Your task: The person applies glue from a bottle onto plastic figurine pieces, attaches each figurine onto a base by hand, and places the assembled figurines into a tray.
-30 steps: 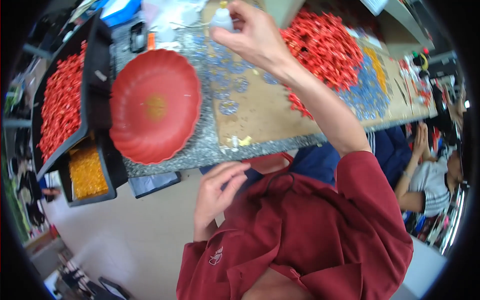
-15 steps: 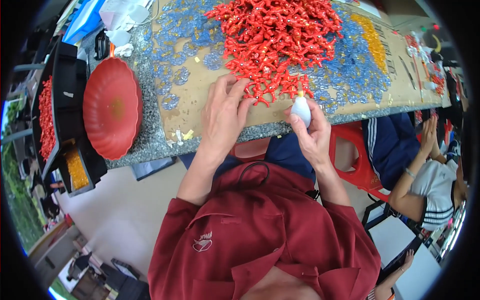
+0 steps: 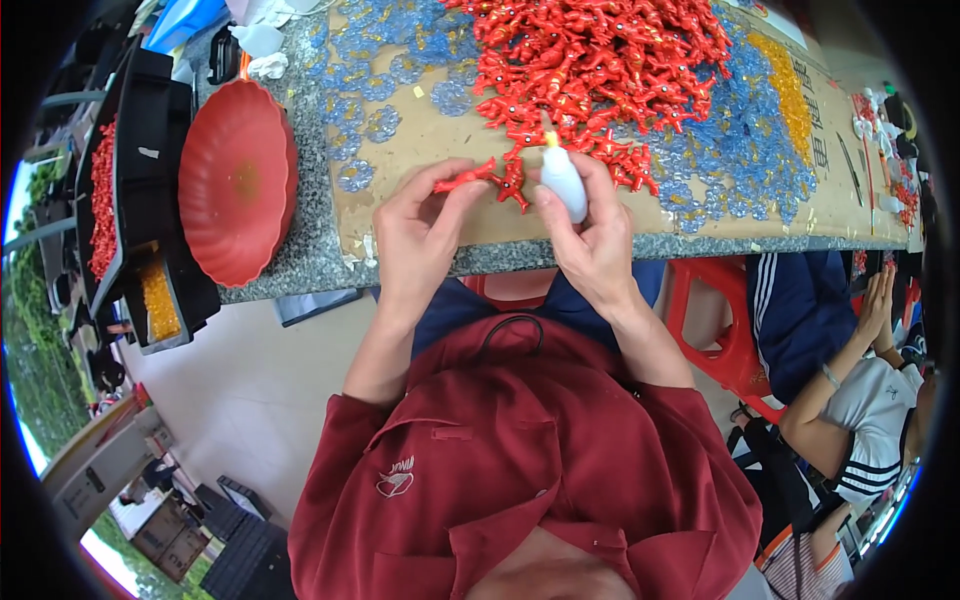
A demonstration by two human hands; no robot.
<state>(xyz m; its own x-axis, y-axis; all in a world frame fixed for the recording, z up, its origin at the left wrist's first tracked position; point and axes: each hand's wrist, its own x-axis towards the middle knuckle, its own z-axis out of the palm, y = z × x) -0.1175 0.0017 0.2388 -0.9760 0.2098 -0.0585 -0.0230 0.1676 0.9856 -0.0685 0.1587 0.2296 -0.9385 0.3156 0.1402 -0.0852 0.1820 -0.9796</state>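
Observation:
My left hand (image 3: 415,245) is closed, with a small glossy red plastic figure (image 3: 466,177) pinched between thumb and fingers. Just right of that figure, other red figures lie at the near edge of a large heap (image 3: 605,70). A white squeeze bottle (image 3: 564,184) with a yellow collar and thin tip sits in my right hand (image 3: 596,240), tip pointing up and away from me. The bottle is close to the pinched figure but apart from it. Around the heap, clear blue flower-shaped pieces (image 3: 715,165) are spread over the cardboard (image 3: 440,140).
A red scalloped bowl (image 3: 240,185) stands on the granite tabletop (image 3: 310,215) at left. Beside it are black bins with small red parts (image 3: 103,200) and yellow parts (image 3: 160,305). Yellow pieces (image 3: 780,95) lie at far right. Another person (image 3: 850,400) sits to the right, near a red stool (image 3: 715,330).
My left hand has picked up a red figure from the heap's near edge and drawn it left. The bottle in my right hand has come closer to my left hand. The view has shifted slightly.

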